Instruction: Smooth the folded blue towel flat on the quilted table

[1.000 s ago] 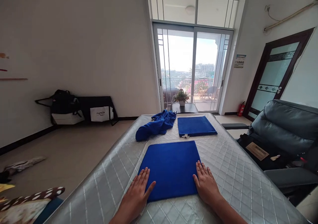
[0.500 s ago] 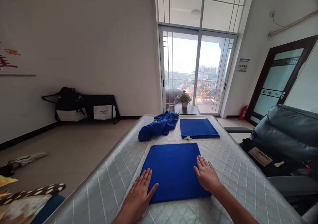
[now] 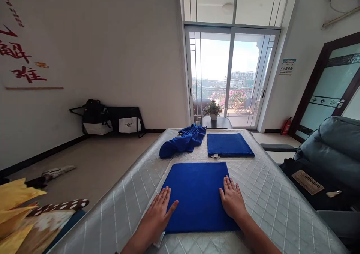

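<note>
A folded blue cloth lies flat on the quilted silver mattress in front of me. My left hand rests along its left edge, palm down, fingers stretched out and thumb spread. On the opposite edge lies my right hand, also flat with its fingers extended. Neither hand grips anything. Farther back, a second folded blue cloth with a small white tag lies on the right. Beside it on the left is a crumpled blue cloth.
A dark armchair holding a black bag stands at the right. Yellow and brown fabrics lie at the lower left. A potted plant stands beyond the mattress, before sliding glass doors. Bags sit by the left wall.
The view has turned slightly left, so the surroundings sit farther right in it. Both hands stay flat on the near cloth's sides, with little visible movement.
</note>
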